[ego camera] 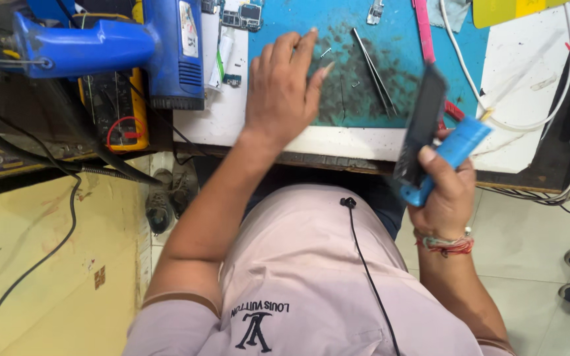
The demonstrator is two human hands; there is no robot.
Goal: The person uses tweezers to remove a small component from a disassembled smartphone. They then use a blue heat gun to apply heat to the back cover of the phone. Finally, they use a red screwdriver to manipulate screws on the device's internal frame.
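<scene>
head view, right hand (pixel 444 191) fingers pinching one phone (pixel 420 128), left hand (pixel 284 86) fingers spread on mat (pixel 364 39)

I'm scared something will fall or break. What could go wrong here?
The right hand holds a dark phone and a blue tool together, out past the table edge, so one might slip and drop to the floor. The left hand rests flat near pointed tweezers and tiny screws; it could get poked or sweep the screws away.
</scene>
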